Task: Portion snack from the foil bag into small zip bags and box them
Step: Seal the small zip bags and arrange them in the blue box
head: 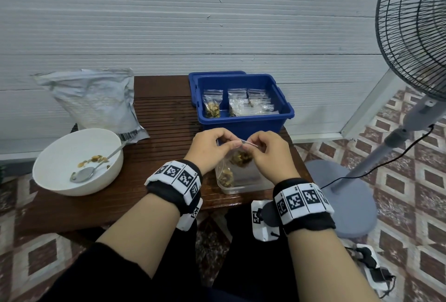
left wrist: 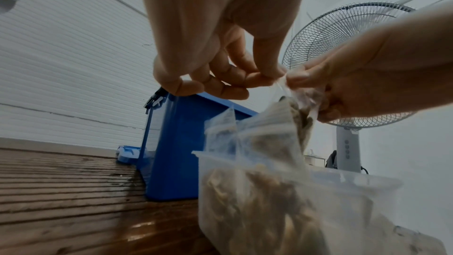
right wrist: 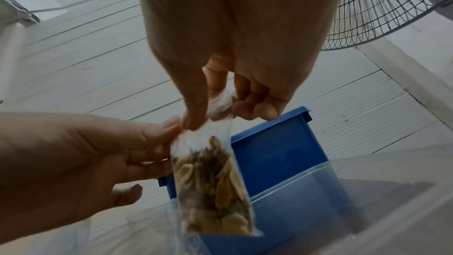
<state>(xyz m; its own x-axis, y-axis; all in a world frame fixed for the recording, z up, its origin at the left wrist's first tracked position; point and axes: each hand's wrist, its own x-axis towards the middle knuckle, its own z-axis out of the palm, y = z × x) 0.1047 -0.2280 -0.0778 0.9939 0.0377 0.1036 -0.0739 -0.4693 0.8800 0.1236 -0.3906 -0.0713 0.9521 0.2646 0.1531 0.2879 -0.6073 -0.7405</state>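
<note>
Both hands meet at the top edge of a small zip bag filled with mixed nuts: the left hand pinches one end of the seal strip between thumb and fingertips, and the right hand pinches the other end, likely so the strip stays taut while it is pressed closed. The bag hangs straight down from that double pinch, its base just over the clear plastic container, where another filled bag already leans, so a drop would land inside. Beyond the pinch sits the blue bin with more bags. Well off to the left of the grip stand the white bowl with its spoon and the foil bag
</note>
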